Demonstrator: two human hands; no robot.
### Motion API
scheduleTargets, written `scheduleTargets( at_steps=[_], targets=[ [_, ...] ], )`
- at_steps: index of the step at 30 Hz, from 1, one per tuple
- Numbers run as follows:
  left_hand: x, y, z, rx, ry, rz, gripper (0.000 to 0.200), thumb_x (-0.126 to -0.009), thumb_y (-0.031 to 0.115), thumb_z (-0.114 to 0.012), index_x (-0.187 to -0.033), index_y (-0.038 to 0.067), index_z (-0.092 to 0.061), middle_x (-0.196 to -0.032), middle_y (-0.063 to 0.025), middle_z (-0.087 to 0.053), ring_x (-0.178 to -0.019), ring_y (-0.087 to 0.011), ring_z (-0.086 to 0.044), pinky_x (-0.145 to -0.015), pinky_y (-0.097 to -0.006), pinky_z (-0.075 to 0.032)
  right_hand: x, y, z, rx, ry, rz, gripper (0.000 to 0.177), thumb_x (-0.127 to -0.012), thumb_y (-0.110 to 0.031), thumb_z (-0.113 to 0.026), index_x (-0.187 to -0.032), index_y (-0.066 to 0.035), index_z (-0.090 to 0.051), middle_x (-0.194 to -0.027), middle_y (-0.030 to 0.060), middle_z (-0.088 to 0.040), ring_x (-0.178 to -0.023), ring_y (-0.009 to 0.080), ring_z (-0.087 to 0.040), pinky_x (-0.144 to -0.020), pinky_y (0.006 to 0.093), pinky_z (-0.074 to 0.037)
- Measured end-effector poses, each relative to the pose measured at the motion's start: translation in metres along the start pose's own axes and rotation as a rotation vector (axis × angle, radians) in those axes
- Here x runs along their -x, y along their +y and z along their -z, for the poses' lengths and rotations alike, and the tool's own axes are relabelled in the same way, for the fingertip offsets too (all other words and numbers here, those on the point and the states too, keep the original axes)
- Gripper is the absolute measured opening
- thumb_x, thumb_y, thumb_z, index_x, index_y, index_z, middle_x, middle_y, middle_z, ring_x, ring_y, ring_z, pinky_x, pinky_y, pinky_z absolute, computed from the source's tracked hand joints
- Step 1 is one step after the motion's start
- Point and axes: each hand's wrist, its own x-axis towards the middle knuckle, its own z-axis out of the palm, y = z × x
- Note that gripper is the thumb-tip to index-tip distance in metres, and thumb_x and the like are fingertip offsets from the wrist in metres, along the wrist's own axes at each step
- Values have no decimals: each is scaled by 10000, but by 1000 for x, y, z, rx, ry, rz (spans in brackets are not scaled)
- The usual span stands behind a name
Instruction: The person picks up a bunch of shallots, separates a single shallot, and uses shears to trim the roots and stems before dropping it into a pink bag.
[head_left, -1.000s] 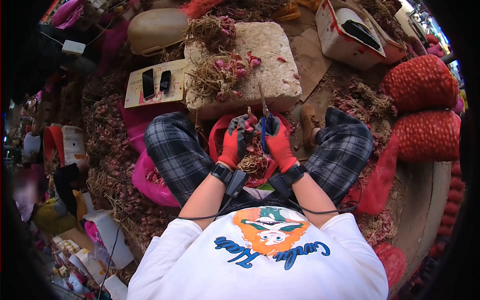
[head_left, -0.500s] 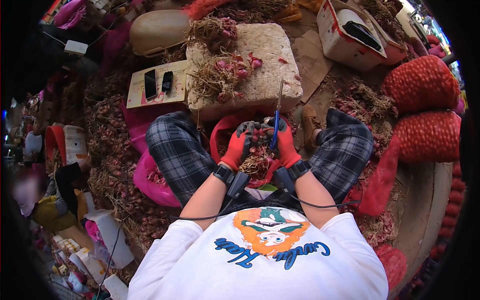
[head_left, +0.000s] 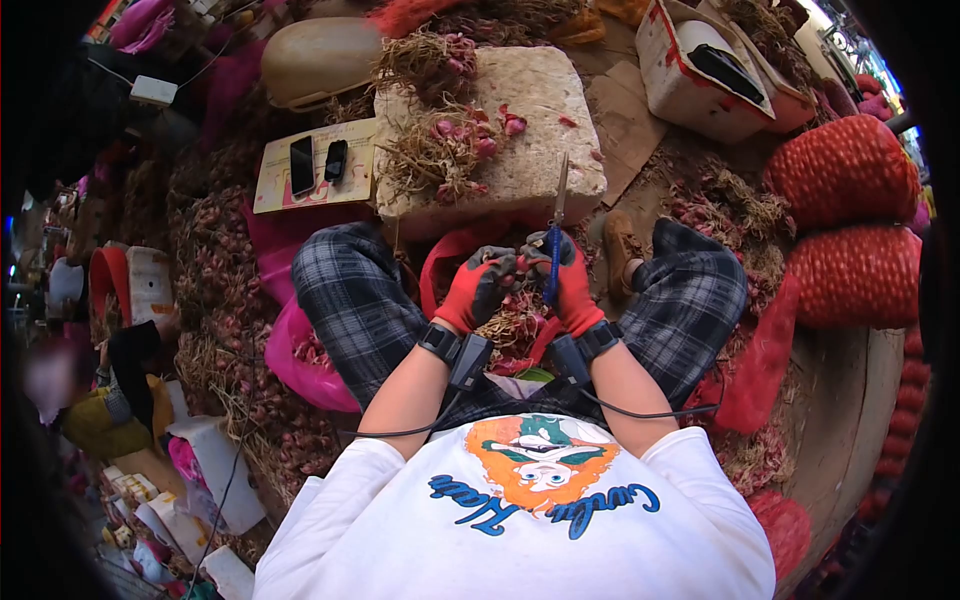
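Both hands wear red gloves with dark grey fingers and meet above my lap. My left hand [head_left: 478,288] is closed around a small bunch of red shallots [head_left: 515,268]. My right hand [head_left: 567,275] is closed on blue-handled scissors [head_left: 556,240], whose metal blades point up and away from me. Its fingertips are close to the shallots. Below the hands, more shallots with dry stems [head_left: 512,325] lie between my legs. Just beyond is a white foam block [head_left: 530,120] with dry-stemmed shallots [head_left: 450,150] on it.
A board [head_left: 270,190] with two dark devices stands left of the block. Shallots cover the ground at left. Red net sacks [head_left: 850,275] are stacked at right, and a foam box [head_left: 690,90] is at upper right. Another person [head_left: 110,410] is at the far left.
The scissors and my right hand have shifted slightly. My left hand has tilted a little, and the stems that hung under the hands look different.
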Motion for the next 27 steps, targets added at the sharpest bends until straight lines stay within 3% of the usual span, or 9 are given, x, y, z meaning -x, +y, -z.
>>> scheduleTargets(
  at_steps=[3, 7, 10, 14, 17, 20, 23, 26, 27],
  targets=[
    [-12, 1, -7, 533, 257, -21, 314, -951, 224, -547, -1208, 59, -471, -1066, -64, -569, -880, -129, -581, -729, -280, -506, 2, -9, -1, -61, -8, -27, 288, -798, -17, -652, -1069, -13, -556, -982, 90, -631, -821, 164, -641, -730, 283, -534],
    [-12, 3, -5, 395, 208, -85, 323, -961, 204, -522, -1251, 78, -456, -1113, -73, -551, -927, -179, -589, -765, -307, -518, 6, -13, -7, 261, -48, 66, 314, -788, -13, -649, -1086, -8, -549, -998, 103, -631, -817, 172, -642, -740, 301, -538],
    [-9, 12, -13, 414, 266, -38, 326, -932, 152, -567, -1237, 87, -470, -1095, -75, -578, -801, -131, -559, -694, -251, -502, 13, -22, -13, 125, -38, -98, 341, -791, -14, -623, -1117, 9, -526, -974, 107, -625, -809, 192, -645, -745, 325, -548],
    [-12, 19, -12, 997, 289, -150, 341, -924, 127, -570, -1241, 67, -460, -1060, -84, -543, -835, -180, -559, -751, -285, -512, 11, -25, -7, -286, 52, -192, 354, -806, -31, -579, -1144, 39, -501, -908, 97, -606, -799, 233, -647, -756, 352, -560],
    [-12, 10, 8, 676, 293, -81, 329, -922, 122, -568, -1230, 65, -469, -1039, -74, -547, -825, -166, -559, -723, -267, -503, 5, -17, 2, -235, 60, -135, 336, -801, -6, -588, -1129, 29, -522, -929, 96, -609, -832, 220, -641, -779, 341, -549],
    [-2, 19, -25, 454, 194, 55, 318, -919, 154, -591, -1210, 70, -492, -945, -30, -580, -731, -107, -553, -669, -253, -494, 12, -9, -7, 120, 127, 81, 303, -803, 9, -623, -1097, 12, -551, -948, 79, -621, -872, 167, -622, -790, 300, -520],
    [1, 15, -24, 273, 120, 27, 344, -934, 263, -583, -1216, 79, -510, -903, -21, -601, -700, -69, -551, -606, -226, -464, 17, -9, -21, 325, -5, 121, 300, -791, 12, -673, -1073, -9, -572, -962, 54, -634, -894, 120, -595, -780, 266, -491],
    [6, 24, -16, 184, 53, -2, 361, -954, 355, -528, -1194, 85, -534, -858, -4, -602, -687, -62, -539, -562, -220, -426, 15, -14, -21, 274, 4, 64, 320, -790, 4, -691, -1085, -13, -568, -976, 35, -639, -891, 104, -584, -799, 262, -476],
    [5, 25, -14, 230, 42, 38, 327, -941, 326, -544, -1169, 93, -531, -887, -11, -587, -722, -101, -553, -595, -267, -453, 14, -16, -21, 238, 25, 49, 323, -790, 8, -689, -1088, -11, -566, -987, 35, -638, -894, 106, -584, -813, 264, -475]
  ],
)
